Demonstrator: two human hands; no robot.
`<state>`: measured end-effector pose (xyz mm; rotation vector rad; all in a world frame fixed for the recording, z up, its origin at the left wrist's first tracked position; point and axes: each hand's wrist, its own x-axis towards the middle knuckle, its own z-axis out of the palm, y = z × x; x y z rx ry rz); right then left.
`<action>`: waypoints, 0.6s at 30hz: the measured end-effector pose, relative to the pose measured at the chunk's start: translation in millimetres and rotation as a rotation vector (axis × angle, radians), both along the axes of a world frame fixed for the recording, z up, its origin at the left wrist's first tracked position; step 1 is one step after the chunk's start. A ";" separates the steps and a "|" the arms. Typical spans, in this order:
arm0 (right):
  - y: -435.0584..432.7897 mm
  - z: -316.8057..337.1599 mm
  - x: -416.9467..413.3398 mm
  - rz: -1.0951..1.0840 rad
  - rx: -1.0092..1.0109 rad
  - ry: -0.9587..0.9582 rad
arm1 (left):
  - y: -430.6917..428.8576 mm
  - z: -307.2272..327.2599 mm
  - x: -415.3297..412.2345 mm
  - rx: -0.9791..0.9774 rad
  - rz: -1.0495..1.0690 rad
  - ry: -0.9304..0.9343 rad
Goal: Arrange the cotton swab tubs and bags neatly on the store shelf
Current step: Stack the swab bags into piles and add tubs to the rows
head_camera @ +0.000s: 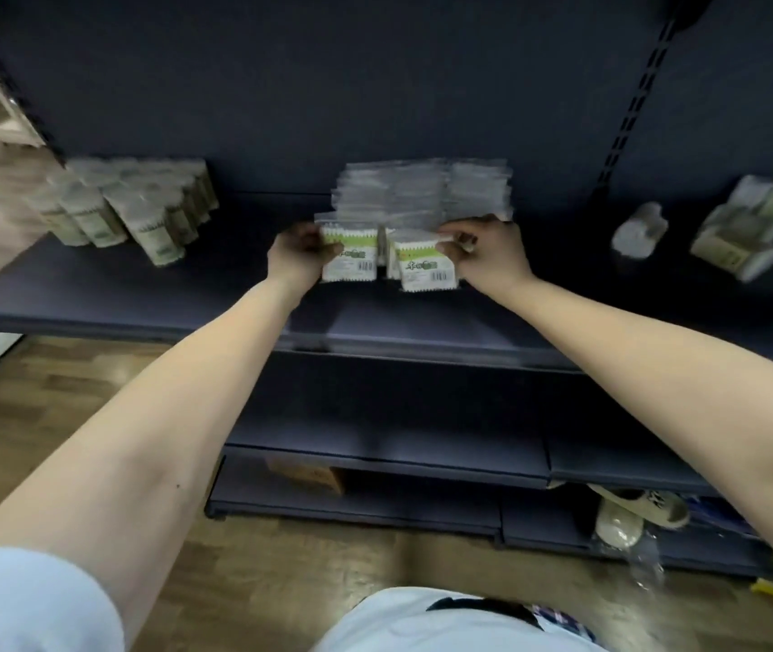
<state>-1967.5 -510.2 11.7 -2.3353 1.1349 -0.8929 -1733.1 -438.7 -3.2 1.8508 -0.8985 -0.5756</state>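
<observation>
Here, two bare arms reach to a dark store shelf point(140, 298). The left hand point(297, 256) grips one cotton swab bag point(349, 261) by its side; the right hand point(488, 256) pinches a second bag point(427, 270) just beside it. Directly behind the grip stands a row of bags point(422, 190). Tubs point(140, 214) stand well to its left, loose bags point(761, 228) well to its right. Likely best: push both held bags upright, flush against the row, labels outward
</observation>
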 end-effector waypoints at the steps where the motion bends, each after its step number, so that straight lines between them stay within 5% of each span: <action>1: 1.7 0.7 1.5 -0.021 0.019 -0.022 | -2.6 -0.7 -0.4 0.009 0.010 -0.046; 11: 26.0 -24.6 29.0 -0.182 0.101 -0.057 | 4.7 -32.3 -12.4 -0.082 0.003 -0.130; 18: 37.2 -42.7 43.3 -0.398 0.336 -0.152 | 3.6 -32.0 -13.2 -0.083 0.001 -0.136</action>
